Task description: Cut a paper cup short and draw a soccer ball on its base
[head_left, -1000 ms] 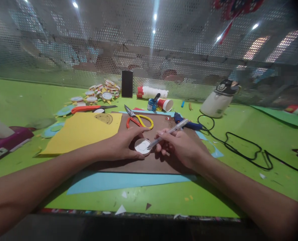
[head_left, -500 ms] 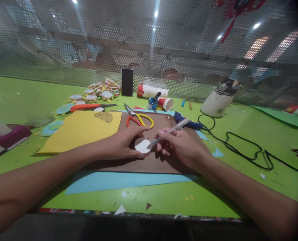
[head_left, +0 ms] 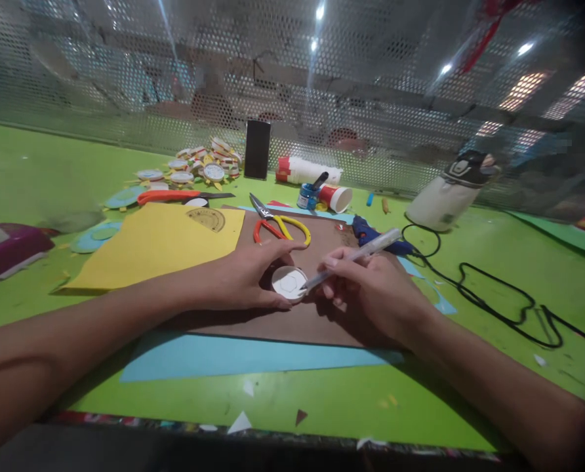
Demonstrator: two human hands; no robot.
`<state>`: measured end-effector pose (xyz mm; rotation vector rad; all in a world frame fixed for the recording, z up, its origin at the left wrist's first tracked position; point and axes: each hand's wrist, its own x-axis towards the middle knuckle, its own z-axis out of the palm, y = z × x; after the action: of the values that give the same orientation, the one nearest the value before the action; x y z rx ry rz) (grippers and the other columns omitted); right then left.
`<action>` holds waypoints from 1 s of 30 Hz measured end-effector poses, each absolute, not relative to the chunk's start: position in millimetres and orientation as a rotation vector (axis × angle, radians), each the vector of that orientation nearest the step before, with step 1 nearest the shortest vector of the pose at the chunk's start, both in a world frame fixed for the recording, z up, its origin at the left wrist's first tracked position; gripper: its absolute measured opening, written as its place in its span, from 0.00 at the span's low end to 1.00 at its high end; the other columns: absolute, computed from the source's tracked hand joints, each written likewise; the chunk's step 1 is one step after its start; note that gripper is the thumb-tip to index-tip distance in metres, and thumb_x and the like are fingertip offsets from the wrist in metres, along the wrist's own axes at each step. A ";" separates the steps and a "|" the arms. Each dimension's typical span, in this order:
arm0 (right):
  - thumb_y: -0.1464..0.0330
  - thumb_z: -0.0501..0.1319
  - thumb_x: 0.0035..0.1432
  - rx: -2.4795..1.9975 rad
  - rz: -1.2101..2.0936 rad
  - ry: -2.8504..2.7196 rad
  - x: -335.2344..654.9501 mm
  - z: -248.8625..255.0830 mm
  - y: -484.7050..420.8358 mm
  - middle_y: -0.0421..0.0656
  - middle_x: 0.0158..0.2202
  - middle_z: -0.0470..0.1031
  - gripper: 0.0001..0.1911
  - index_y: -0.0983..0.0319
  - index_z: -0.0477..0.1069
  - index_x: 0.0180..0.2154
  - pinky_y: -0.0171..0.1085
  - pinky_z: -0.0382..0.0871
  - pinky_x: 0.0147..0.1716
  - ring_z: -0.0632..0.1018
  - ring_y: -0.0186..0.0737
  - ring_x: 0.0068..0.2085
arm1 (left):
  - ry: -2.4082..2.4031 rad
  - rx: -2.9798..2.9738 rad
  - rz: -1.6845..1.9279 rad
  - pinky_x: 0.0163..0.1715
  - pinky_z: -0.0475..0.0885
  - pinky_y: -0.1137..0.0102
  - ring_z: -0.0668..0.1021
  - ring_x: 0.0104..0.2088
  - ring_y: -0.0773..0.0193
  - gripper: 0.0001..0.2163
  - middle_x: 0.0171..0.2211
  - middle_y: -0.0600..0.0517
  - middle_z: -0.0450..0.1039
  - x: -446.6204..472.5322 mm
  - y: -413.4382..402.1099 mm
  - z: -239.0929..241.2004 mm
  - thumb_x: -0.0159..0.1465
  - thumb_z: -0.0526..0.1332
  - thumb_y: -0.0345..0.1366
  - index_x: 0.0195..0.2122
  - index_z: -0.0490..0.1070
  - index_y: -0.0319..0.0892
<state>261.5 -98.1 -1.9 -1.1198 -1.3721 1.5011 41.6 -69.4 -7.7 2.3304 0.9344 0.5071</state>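
My left hand [head_left: 258, 274] grips a small round white disc [head_left: 286, 286] by its left rim, thumb and fingers on either side. A thin hexagon-like outline is drawn on the disc's face. My right hand [head_left: 359, 282] pinches a pen [head_left: 354, 260] with a clear barrel, its tip at the disc's right edge. Both hands are over a brown board [head_left: 253, 326] that lies on light blue paper [head_left: 253, 359]. Just beyond the disc lie scissors [head_left: 282, 226] with red and yellow handles. A yellow sheet [head_left: 155, 249] is left of the board, with a protractor [head_left: 204, 219] on it.
Behind are an orange utility knife [head_left: 169, 196], a pile of small round paper pieces [head_left: 214, 172], a dark phone [head_left: 258, 149], paper cups [head_left: 336, 198] and a blue jar [head_left: 307, 196]. A blue glue gun [head_left: 371, 236] with a black cord and a white bottle [head_left: 443, 196] stand right.
The whole view has shifted and tilted slightly. My left hand still grips the disc, and the pen tip stays near its right side, now closer to the rim.
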 end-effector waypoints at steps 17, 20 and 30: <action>0.63 0.63 0.59 -1.191 1.410 -1.447 262.7 -7.5 -97.3 0.41 0.23 0.76 0.09 0.62 0.71 0.30 0.31 0.64 0.22 0.72 0.31 0.22 | 0.888 2.274 0.478 0.56 0.65 0.62 0.72 0.55 0.56 0.39 0.56 0.48 0.69 38.0 -68.6 -9.1 0.56 0.68 0.38 0.65 0.50 0.48; 0.64 0.62 0.59 -1.152 1.449 -1.430 262.8 -7.5 -98.3 0.41 0.23 0.76 0.09 0.62 0.71 0.30 0.31 0.65 0.23 0.73 0.31 0.23 | 0.887 2.263 0.495 0.56 0.65 0.61 0.72 0.54 0.55 0.39 0.56 0.47 0.68 37.8 -67.9 -9.9 0.55 0.69 0.40 0.65 0.51 0.48; 0.61 0.60 0.62 -1.173 1.431 -1.549 261.4 -4.7 -101.3 0.39 0.24 0.75 0.10 0.61 0.69 0.32 0.33 0.65 0.27 0.74 0.33 0.25 | 0.866 2.237 0.500 0.50 0.68 0.65 0.75 0.50 0.58 0.33 0.52 0.49 0.72 42.8 -67.9 -6.6 0.58 0.66 0.36 0.62 0.55 0.45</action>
<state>261.4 -101.3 -4.7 -1.1727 -1.5486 1.4305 42.8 -67.9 -6.6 2.2370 0.8663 0.5004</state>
